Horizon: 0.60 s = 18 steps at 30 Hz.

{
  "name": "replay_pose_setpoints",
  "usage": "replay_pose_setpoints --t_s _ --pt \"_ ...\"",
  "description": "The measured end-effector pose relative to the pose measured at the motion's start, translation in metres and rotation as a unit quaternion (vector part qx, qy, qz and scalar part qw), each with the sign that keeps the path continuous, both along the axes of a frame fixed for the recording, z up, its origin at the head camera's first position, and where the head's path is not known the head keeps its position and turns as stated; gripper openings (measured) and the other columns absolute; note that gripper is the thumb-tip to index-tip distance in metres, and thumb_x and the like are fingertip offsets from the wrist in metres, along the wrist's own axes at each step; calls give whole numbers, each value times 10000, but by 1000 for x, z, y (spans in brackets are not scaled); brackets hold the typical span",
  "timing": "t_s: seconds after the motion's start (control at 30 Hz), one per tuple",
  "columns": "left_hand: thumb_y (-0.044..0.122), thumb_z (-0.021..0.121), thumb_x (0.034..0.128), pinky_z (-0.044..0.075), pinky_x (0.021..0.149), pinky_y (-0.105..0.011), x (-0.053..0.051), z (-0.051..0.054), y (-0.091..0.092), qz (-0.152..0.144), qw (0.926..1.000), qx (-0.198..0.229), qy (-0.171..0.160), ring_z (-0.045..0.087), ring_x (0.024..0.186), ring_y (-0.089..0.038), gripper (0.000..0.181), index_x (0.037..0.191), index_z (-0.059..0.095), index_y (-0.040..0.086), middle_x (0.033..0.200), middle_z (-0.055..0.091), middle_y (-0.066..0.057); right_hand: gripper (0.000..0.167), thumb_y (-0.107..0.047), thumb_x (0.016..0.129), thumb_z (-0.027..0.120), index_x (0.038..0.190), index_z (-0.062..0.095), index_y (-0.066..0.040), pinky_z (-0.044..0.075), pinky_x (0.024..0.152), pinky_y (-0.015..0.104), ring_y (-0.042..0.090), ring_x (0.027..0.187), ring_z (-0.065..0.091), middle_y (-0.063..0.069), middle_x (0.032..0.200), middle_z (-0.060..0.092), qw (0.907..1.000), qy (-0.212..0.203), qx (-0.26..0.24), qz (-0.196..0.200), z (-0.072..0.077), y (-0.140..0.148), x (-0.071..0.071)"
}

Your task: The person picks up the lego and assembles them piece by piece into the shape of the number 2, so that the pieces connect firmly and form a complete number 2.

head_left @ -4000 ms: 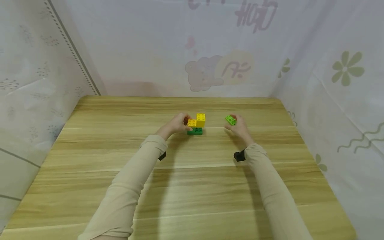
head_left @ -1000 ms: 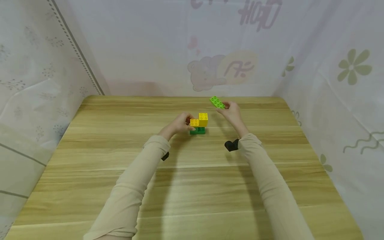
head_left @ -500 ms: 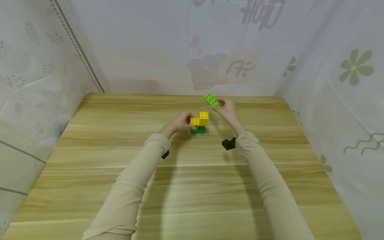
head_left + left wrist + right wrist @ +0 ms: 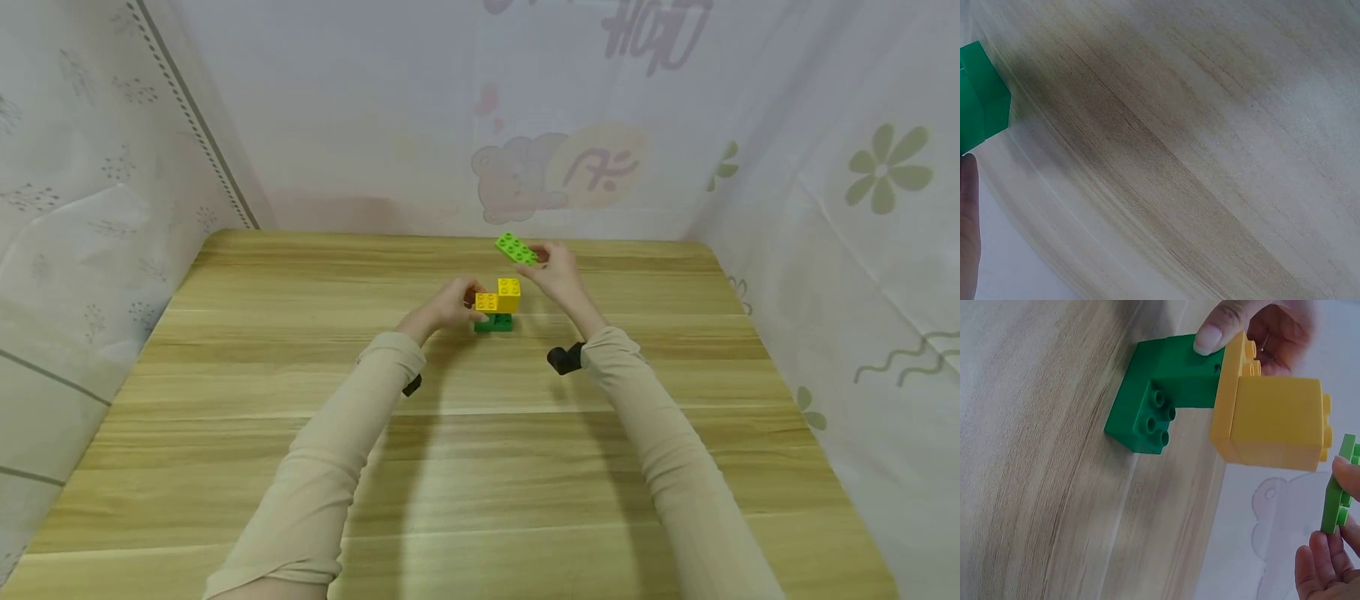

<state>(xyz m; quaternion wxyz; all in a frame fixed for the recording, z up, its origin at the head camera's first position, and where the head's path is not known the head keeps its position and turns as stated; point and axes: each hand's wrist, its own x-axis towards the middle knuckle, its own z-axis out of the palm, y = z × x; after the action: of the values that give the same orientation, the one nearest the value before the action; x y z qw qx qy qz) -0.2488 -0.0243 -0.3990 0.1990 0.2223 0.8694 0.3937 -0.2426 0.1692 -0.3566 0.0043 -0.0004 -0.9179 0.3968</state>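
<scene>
A small stack of toy building bricks stands on the table, with a dark green brick base [image 4: 492, 326] at the bottom. Across it lies a thin orange-yellow plate [image 4: 1225, 394] that overhangs the base's lower step, and a yellow brick [image 4: 1277, 419] sits on the overhanging end. My left hand [image 4: 450, 306] grips the stack from its left side, thumb on the upper green brick [image 4: 1179, 362]. Above and slightly behind the yellow brick, my right hand [image 4: 558, 273] pinches one end of a light green studded plate [image 4: 516, 248], held apart from the stack.
The wood-grain table [image 4: 480, 467] extends around the stack. A patterned white sheet [image 4: 360, 125] rises behind the table's far edge and along both sides. Dark wrist cameras [image 4: 565, 359] hang under the sleeves.
Four seconds ago the light green plate was low at the right, in my right hand's fingers. It has since been lifted and carried left towards the stack. My left hand stays on the stack.
</scene>
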Motion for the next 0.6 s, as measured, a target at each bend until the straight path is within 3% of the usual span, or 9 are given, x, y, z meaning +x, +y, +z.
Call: replay_pose_setpoints --t_s 0.6 --pt "53 661 817 443 974 -390 1 1 1 9 10000 38 -75 522 1082 -293 392 1155 484 -41 1168 530 -182 476 -219 835 667 1245 520 -27 450 919 378 293 1112 473 156 1216 490 9994 -28 16 331 6 -11 7"
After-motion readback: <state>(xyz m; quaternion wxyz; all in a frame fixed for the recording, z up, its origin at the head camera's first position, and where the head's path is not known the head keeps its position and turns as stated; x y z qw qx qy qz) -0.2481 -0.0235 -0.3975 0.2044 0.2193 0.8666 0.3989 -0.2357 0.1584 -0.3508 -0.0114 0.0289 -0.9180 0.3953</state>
